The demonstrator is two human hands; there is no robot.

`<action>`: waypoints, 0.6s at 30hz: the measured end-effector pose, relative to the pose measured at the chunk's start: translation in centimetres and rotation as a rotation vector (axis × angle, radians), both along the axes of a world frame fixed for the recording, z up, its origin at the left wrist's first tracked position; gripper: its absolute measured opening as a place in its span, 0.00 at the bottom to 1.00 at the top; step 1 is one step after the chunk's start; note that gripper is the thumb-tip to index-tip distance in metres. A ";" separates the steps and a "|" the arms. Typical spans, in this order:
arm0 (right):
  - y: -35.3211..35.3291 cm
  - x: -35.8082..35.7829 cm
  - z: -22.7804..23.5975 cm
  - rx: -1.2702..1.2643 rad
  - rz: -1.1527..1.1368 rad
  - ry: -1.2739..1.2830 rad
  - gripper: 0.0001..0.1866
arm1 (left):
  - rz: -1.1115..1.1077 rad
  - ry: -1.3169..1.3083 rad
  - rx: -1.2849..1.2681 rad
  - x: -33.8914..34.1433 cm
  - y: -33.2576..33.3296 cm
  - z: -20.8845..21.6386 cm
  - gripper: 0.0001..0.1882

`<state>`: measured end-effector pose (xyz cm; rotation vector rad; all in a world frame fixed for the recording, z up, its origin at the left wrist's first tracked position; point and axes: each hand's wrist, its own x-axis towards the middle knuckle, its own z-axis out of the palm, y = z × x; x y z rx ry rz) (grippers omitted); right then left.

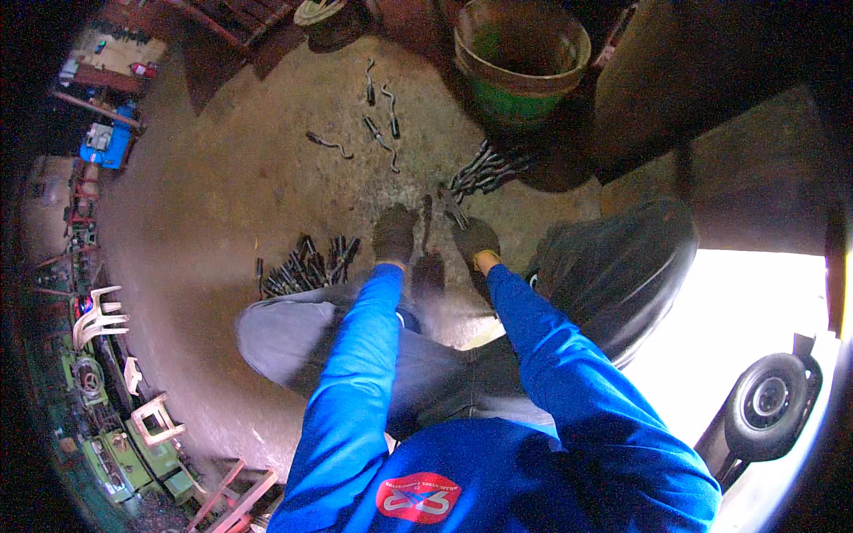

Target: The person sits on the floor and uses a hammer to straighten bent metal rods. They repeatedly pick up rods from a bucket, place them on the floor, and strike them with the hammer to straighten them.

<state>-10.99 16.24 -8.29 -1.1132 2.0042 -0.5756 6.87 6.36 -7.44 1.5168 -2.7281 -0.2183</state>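
Note:
Dark work gloves cover both hands above the concrete floor. My right hand (475,238) is closed around a short grey metal tool (453,210), its exact kind unclear. To its left, my left hand (394,234) is a dark rounded shape whose fingers I cannot make out. Between the hands, a dark slim bent rod (427,218) stands or lies close to the floor; shadow blurs it. A pile of dark metal rods (487,169) lies just beyond my right hand. Ahead, several loose bent rods with thicker dark ends, one of them a wavy rod (380,133), are scattered on the floor.
Another heap of dark rods (306,268) lies beside my left knee. A green bucket (522,75) stands at the far right of the rods. White plastic chairs (99,318) and green machinery (111,453) line the left. A wheel (766,397) shows at the lower right.

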 end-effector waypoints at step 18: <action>4.1 -1.0 -17.0 0.243 -0.598 -0.710 0.10 | 1.040 0.646 1.259 -1.4 1.1 -4.0 0.48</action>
